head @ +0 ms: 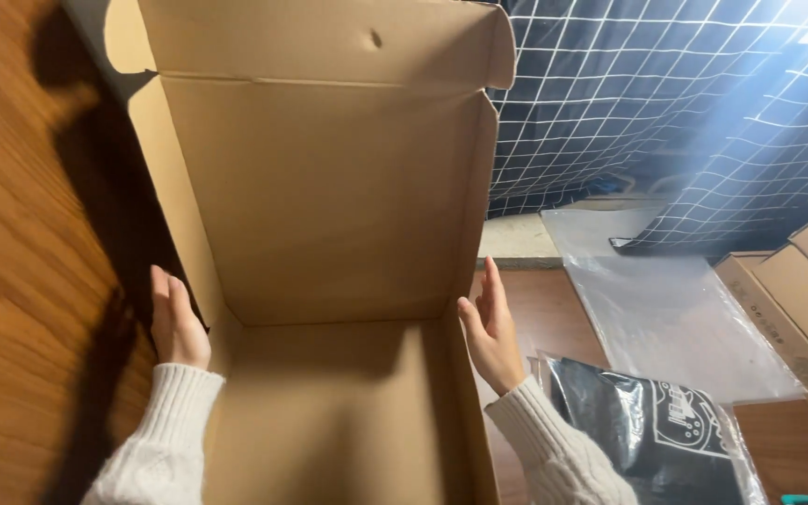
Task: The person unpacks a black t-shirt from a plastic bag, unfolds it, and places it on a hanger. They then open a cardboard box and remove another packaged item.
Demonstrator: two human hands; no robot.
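Open cardboard box (329,281) stands on the wooden counter (21,234), left hand (177,323) and right hand (491,332) flat and unclenched against its outer side walls, grasping nothing, apparently squaring the walls, bagged black garment (647,430) just right.

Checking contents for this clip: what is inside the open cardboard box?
Nothing shows inside the cardboard box: its bare brown floor and walls are visible. The left hand and right hand press flat on its outer sides. The nearest bottom strip is out of frame.
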